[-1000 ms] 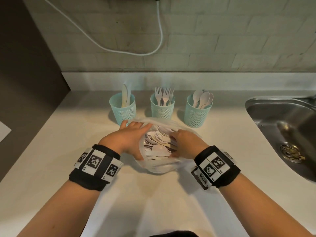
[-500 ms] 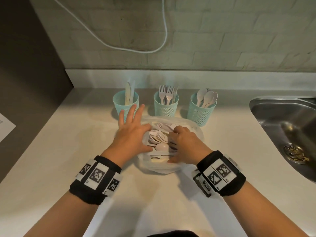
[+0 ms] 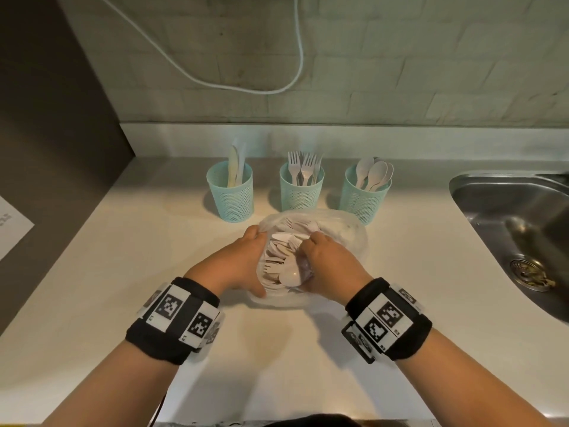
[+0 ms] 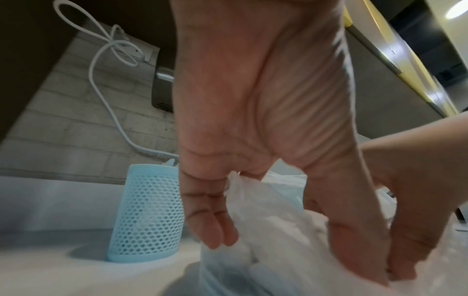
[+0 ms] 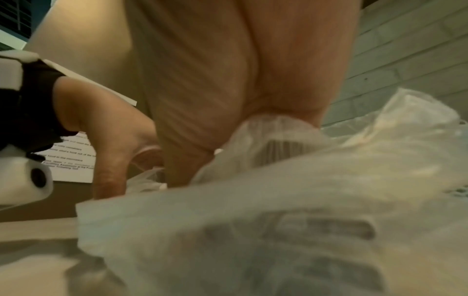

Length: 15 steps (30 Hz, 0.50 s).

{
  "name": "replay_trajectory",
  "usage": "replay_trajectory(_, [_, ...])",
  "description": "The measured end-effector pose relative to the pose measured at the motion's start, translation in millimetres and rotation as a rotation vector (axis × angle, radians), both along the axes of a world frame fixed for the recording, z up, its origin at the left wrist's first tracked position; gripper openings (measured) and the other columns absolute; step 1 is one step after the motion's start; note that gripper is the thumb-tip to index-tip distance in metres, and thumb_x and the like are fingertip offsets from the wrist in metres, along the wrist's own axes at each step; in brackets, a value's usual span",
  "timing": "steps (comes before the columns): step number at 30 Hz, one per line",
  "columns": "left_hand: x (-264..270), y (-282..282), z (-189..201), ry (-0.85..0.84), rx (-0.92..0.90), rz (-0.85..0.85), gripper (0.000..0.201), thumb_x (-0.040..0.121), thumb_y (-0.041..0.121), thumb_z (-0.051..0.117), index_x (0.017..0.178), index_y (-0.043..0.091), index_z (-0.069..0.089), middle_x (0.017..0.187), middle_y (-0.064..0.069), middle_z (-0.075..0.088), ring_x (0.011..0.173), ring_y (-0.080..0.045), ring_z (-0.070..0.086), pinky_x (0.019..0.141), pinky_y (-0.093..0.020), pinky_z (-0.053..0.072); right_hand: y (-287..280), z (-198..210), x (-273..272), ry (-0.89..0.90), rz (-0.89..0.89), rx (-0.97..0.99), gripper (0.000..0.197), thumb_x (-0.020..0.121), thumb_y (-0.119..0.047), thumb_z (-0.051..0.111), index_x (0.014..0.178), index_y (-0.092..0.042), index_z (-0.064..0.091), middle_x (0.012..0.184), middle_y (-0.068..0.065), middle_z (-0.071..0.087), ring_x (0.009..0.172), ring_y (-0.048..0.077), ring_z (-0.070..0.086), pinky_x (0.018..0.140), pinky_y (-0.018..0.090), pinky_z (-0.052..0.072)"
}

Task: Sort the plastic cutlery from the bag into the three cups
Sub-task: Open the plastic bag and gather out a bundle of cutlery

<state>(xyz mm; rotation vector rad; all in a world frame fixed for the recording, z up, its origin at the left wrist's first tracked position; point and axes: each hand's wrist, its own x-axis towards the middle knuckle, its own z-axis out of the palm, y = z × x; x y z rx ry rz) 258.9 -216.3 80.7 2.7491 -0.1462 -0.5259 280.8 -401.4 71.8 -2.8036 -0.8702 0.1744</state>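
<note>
A clear plastic bag (image 3: 341,229) lies on the counter in front of three teal mesh cups. White spoons and forks (image 3: 284,260) show through its open mouth. My left hand (image 3: 240,260) curls round the bag's left rim; in the left wrist view its fingers (image 4: 215,226) bunch the plastic (image 4: 266,230). On the right rim my right hand (image 3: 328,263) grips the plastic, which is gathered under the palm (image 5: 228,90) in the right wrist view. The left cup (image 3: 231,198) holds knives, the middle cup (image 3: 301,195) forks, the right cup (image 3: 365,201) spoons.
A steel sink (image 3: 517,229) is set into the counter at the right. A white cable (image 3: 215,84) hangs on the brick wall behind the cups. A dark panel with a printed sheet (image 3: 12,226) closes the left side.
My left hand's fingers, stretched flat toward the knife cup half a second ago, have drawn back and curled round the bag's left rim. The right hand has stayed at the bag's right rim.
</note>
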Motion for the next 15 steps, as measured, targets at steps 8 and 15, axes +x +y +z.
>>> replay_trajectory(8, [0.5, 2.1, 9.2, -0.089, -0.175, 0.037, 0.089, 0.075, 0.016, 0.071, 0.147, 0.020, 0.019, 0.143, -0.002, 0.028, 0.122, -0.021, 0.046, 0.098, -0.030, 0.041, 10.7, -7.2, -6.4, -0.025, -0.067, 0.054, 0.043, 0.075, -0.023, 0.074, 0.111, -0.009, 0.055, 0.114, 0.011, 0.052, 0.100, 0.027, 0.053, 0.080, 0.032, 0.046])
replay_trajectory(15, [2.9, 5.4, 8.8, -0.066, -0.168, 0.025, 0.091, 0.075, 0.006, 0.066, 0.148, 0.023, 0.015, 0.143, -0.003, 0.028, 0.118, -0.023, 0.049, 0.093, -0.030, 0.044, 13.1, -3.4, -3.4, -0.066, -0.127, -0.108, 0.053, 0.075, -0.047, 0.070, 0.113, -0.012, 0.060, 0.114, 0.011, 0.057, 0.105, 0.029, 0.053, 0.085, 0.034, 0.040])
